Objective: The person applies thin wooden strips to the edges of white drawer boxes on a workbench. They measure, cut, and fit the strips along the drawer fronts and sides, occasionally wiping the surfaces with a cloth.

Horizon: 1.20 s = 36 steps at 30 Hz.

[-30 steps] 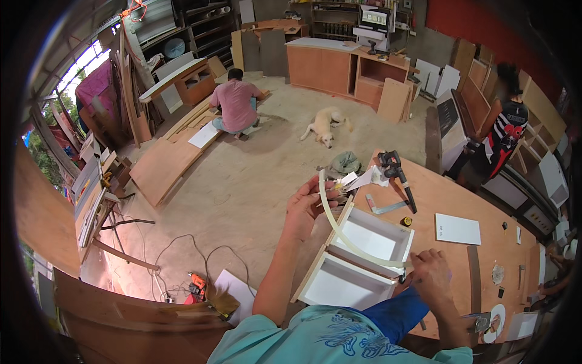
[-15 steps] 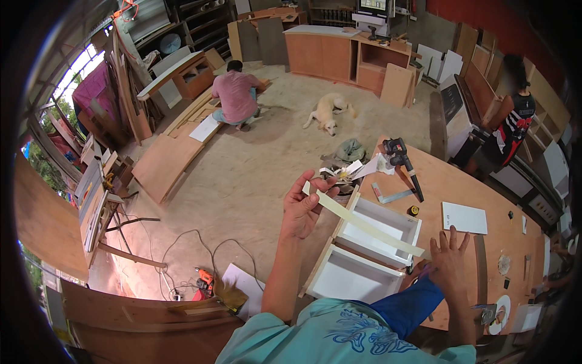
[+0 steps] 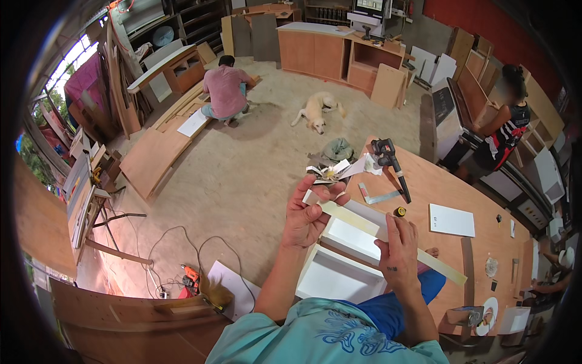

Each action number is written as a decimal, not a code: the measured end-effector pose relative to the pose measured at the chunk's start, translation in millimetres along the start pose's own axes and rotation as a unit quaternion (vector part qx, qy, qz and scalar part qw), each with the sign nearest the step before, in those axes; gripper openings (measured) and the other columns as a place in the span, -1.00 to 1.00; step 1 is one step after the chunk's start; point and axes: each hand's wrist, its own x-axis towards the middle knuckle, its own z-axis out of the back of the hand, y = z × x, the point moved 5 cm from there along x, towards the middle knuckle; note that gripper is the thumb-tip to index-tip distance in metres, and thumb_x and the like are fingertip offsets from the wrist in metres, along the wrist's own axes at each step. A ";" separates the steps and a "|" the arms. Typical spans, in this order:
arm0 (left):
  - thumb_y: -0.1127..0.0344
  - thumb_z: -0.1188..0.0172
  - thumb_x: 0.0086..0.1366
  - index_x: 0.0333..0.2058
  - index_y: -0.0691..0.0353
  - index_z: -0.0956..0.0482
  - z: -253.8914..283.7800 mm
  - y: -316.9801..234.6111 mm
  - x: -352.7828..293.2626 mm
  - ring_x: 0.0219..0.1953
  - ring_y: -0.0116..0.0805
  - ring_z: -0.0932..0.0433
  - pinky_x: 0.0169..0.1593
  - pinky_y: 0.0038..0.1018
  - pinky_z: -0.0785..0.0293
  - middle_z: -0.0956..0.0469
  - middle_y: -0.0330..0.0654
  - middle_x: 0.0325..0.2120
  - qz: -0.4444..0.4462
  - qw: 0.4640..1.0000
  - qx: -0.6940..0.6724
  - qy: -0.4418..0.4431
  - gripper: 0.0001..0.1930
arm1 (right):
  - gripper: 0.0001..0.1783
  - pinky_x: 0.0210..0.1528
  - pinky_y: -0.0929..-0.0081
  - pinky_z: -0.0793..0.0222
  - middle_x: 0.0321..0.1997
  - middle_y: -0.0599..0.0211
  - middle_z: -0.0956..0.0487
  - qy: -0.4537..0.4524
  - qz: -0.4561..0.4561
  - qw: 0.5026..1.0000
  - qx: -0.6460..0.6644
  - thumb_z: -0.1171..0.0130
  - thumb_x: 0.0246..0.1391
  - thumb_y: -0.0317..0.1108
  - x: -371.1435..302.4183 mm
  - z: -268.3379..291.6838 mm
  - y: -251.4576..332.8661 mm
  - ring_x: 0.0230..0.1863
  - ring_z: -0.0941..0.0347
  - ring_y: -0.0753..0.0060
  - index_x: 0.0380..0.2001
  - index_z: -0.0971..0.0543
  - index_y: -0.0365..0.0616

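Note:
A long pale, cream-coloured strip of edging (image 3: pixel 445 270) slants across in front of me, down toward the right. My left hand (image 3: pixel 308 215) pinches its upper left end between thumb and fingers. Midway along it, my right hand (image 3: pixel 399 253) is closed on the strip, thumb and fingers bent around it, and hides part of it. The free end hangs past my right hand over the tabletop. Under the strip and my hands are two white drawer boxes (image 3: pixel 341 280) side by side, partly covered by my hands.
On the wooden tabletop (image 3: pixel 388 161) lie a black blower (image 3: pixel 391 164), a square (image 3: pixel 381 196), a tape measure (image 3: pixel 399 212) and a white panel (image 3: pixel 451 220). A dog (image 3: pixel 317 112) lies on the floor. One person (image 3: pixel 225 91) squats; another (image 3: pixel 506 121) stands right. A drill (image 3: pixel 190 278) and cords lie left.
My right hand has come left off the area by the white panel and now grips the strip midway. The strip's free end reaches farther right. The whole view has shifted slightly.

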 end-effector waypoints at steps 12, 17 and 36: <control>0.51 -0.32 0.09 0.02 0.07 -0.47 -5.7 5.9 -0.6 0.16 0.02 -0.40 0.24 0.10 -0.31 -0.57 -0.08 -0.12 0.037 0.997 0.014 -0.071 -0.52 | -0.46 0.12 0.03 -0.25 -0.22 0.11 -0.54 -0.052 0.079 0.996 -0.002 -0.24 -0.19 -0.63 3.7 33.6 3.9 -0.12 -0.44 0.08 -0.02 -0.47 -0.33; 0.44 -0.35 0.10 -0.07 0.26 -0.51 22.1 15.4 -12.4 -0.18 -0.22 -0.57 -0.03 -0.27 -0.54 -0.59 -0.10 -0.27 0.057 0.979 0.161 -0.110 -0.61 | -0.50 -0.08 0.14 -0.36 -0.32 0.16 -0.58 -0.003 0.110 0.994 0.012 -0.19 -0.19 -0.66 -5.3 37.9 -5.4 -0.24 -0.48 0.11 -0.04 -0.49 -0.33; 0.32 -0.28 0.22 -0.12 0.47 -0.58 63.5 53.5 -76.2 -0.36 -0.46 -0.54 -0.28 -0.57 -0.46 -0.57 -0.15 -0.33 0.172 0.803 0.526 -0.223 -0.66 | -0.30 -0.22 0.17 -0.46 -0.29 0.00 -0.55 0.260 -0.009 0.965 -0.039 -0.27 -0.39 -0.54 -26.4 -18.9 -77.6 -0.26 -0.51 -0.04 0.02 -0.50 -0.24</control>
